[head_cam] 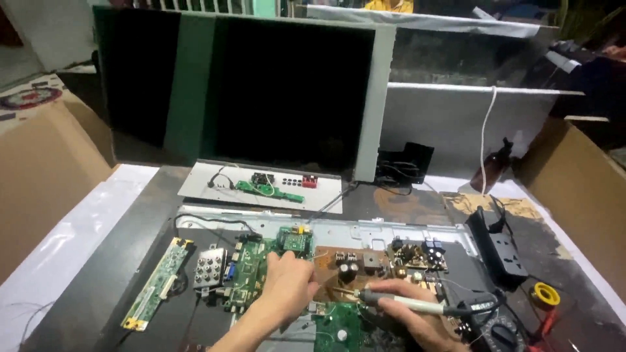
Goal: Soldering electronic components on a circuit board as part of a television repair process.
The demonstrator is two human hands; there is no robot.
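Observation:
My left hand rests with curled fingers on a green circuit board, pressing it down near a small green module. Whether it pinches anything I cannot tell. My right hand grips a soldering iron with a pale handle, its metal tip pointing left toward the brown power board, close to my left fingers. All the boards lie in an opened flat metal chassis.
A long narrow green strip board lies at the left. Behind stands a dark screen panel and a white plate with a small board. At right sit a black power strip, a multimeter, a solder spool and a brown bottle. Cardboard walls flank both sides.

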